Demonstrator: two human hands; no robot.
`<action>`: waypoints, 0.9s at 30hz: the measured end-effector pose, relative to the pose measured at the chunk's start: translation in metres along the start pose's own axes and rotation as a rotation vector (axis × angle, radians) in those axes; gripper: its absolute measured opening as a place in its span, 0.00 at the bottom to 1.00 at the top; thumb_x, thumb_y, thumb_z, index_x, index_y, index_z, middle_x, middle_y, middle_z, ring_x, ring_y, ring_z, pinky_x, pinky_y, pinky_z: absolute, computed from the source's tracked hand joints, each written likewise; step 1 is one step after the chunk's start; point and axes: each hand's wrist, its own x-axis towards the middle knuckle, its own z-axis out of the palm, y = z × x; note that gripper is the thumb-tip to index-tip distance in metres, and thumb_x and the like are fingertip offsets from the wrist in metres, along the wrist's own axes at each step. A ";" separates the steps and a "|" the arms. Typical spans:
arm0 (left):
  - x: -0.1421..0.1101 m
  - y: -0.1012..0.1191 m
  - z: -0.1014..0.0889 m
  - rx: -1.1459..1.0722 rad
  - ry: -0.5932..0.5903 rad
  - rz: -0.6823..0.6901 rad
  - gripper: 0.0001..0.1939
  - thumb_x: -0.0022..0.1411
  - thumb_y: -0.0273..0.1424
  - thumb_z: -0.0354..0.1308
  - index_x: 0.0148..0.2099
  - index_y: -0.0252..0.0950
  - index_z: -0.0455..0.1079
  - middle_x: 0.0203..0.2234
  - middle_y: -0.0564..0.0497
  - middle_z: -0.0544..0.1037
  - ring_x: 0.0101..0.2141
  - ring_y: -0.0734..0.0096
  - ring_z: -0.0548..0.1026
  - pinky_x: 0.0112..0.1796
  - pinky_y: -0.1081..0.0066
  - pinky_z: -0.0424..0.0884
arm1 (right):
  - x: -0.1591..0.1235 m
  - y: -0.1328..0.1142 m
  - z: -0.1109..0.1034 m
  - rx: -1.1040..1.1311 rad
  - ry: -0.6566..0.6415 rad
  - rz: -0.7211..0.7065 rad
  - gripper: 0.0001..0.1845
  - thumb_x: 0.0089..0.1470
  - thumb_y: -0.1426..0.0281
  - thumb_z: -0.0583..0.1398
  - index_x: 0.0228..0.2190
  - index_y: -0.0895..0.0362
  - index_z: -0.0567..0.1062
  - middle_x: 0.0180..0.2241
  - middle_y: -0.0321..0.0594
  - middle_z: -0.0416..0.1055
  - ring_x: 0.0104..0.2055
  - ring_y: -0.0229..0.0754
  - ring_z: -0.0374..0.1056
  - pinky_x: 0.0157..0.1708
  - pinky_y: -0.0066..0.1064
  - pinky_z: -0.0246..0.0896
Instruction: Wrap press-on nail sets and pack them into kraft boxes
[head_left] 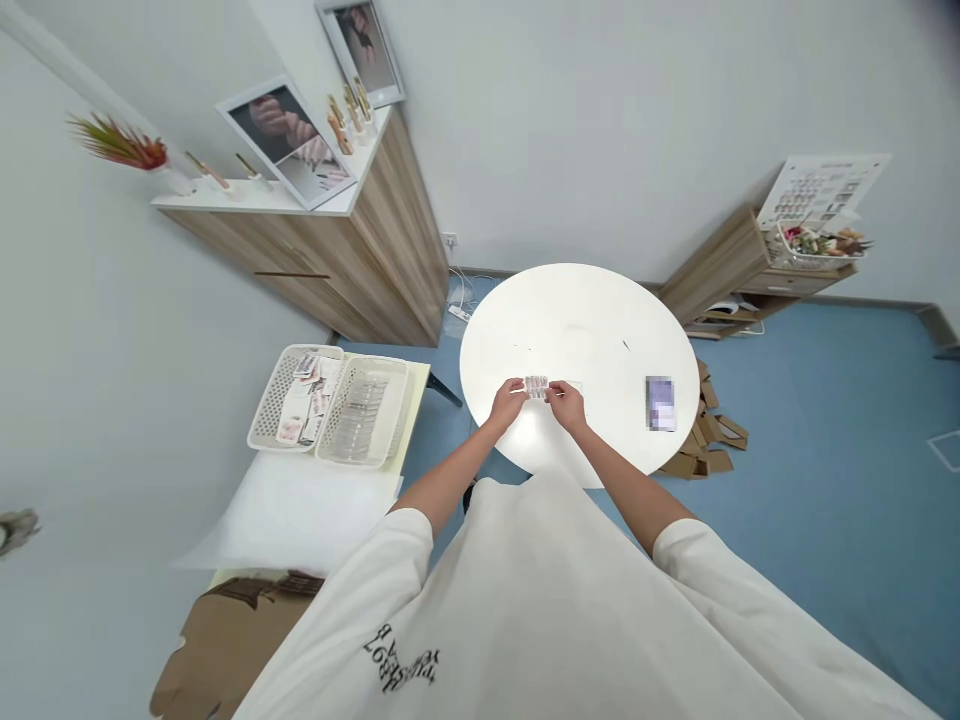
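A pale-walled room with a blue floor [847, 400] is surrounding a round white table [570, 310], and a wood-grain cabinet [397, 220] is standing beyond it to the left. Over the near half of the tabletop, the left hand [508, 402] and the right hand [570, 405] are gripping a small clear tray [536, 386] of pinkish pieces — fingertips closing on its opposite ends. Whether the tray is touching the table, I cannot tell. The step in hand is seemingly one of holding and handling this tray; the next move is probably calling for a level, light grip, so that nothing is spilling. A purple-and-white object [660, 403], blurred out, is lying to the right, well apart from the hands. On a side table [415, 395] at left, two white baskets are sitting side by side: the farther-left basket [276, 400] is holding printed cards [321, 385], the other basket [394, 430] a row of clear flat cases [360, 420]. A smaller basket [817, 263] on the right-hand shelf unit [716, 255] is holding colourful bits — too small to identify.
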 end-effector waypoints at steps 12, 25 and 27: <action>-0.003 -0.042 0.101 0.031 -0.136 -0.119 0.22 0.59 0.26 0.60 0.56 0.35 0.69 0.57 0.37 0.73 0.57 0.60 0.72 0.56 0.62 0.66 | -0.002 0.097 -0.081 -0.005 0.025 0.244 0.13 0.46 0.62 0.61 0.33 0.55 0.77 0.30 0.38 0.77 0.33 0.43 0.73 0.37 0.34 0.67; 0.009 -0.078 0.107 0.160 -0.221 -0.351 0.31 0.55 0.32 0.66 0.61 0.39 0.64 0.63 0.38 0.67 0.61 0.54 0.68 0.57 0.59 0.65 | 0.005 0.132 -0.063 -0.175 -0.008 0.265 0.11 0.50 0.64 0.59 0.34 0.53 0.78 0.34 0.39 0.78 0.38 0.44 0.72 0.40 0.34 0.66; 0.009 -0.076 0.107 0.164 -0.225 -0.362 0.32 0.55 0.33 0.66 0.61 0.39 0.64 0.63 0.38 0.67 0.60 0.54 0.69 0.56 0.59 0.66 | 0.005 0.132 -0.061 -0.206 -0.019 0.263 0.11 0.52 0.64 0.58 0.35 0.53 0.78 0.36 0.40 0.78 0.40 0.44 0.72 0.41 0.34 0.65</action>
